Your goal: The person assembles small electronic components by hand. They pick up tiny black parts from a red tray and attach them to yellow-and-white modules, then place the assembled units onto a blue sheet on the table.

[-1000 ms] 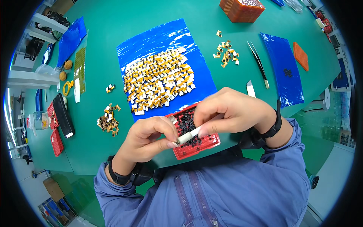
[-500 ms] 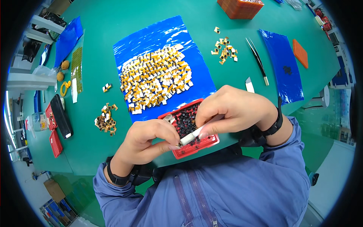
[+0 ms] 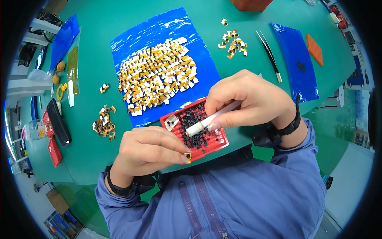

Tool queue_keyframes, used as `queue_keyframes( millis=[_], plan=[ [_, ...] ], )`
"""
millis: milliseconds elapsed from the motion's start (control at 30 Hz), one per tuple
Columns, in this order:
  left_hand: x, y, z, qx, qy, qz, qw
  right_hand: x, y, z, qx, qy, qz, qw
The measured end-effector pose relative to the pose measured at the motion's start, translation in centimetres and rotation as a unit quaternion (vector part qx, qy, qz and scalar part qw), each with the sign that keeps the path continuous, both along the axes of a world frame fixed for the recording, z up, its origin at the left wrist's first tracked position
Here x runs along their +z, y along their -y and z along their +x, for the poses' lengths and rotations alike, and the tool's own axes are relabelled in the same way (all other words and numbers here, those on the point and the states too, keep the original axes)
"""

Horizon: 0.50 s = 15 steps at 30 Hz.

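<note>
at the near left corner of the red tray, the left hand had its thumb and fingertips pinched together on a small gold part with a black centre. the right hand had thumb and fingers closed around a white stick-like tool, its thicker end above the small black pieces in the tray. the gold part seemed very light, thin and perhaps easily bent; its outer edges looked the safest place to take hold, clear of the dark middle. the tool looked stiff and light, best gripped along its shaft. on the far side of the tray, similar gold-and-white parts lay heaped on a blue sheet. no brand or lettering could be read on the part, the tool or the tray.
</note>
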<state>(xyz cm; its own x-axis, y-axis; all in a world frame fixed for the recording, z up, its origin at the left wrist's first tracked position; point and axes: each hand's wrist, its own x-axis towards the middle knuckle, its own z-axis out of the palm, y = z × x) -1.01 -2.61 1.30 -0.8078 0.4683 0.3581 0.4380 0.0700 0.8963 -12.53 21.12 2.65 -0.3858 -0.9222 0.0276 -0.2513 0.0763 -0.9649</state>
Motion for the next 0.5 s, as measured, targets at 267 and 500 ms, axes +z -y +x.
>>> queue_keyframes(
  millis=[267, 500],
  plan=[
    [0.05, 0.11, 0.19, -0.006, 0.001, 0.003, 1.000, -0.13, 0.11, -0.02, -0.005, -0.010, 0.002, 1.000],
    [0.14, 0.12, 0.15, -0.010, 0.007, 0.021, 1.000, -0.17, 0.15, 0.00, -0.010, -0.024, 0.005, 1.000]
  ],
)
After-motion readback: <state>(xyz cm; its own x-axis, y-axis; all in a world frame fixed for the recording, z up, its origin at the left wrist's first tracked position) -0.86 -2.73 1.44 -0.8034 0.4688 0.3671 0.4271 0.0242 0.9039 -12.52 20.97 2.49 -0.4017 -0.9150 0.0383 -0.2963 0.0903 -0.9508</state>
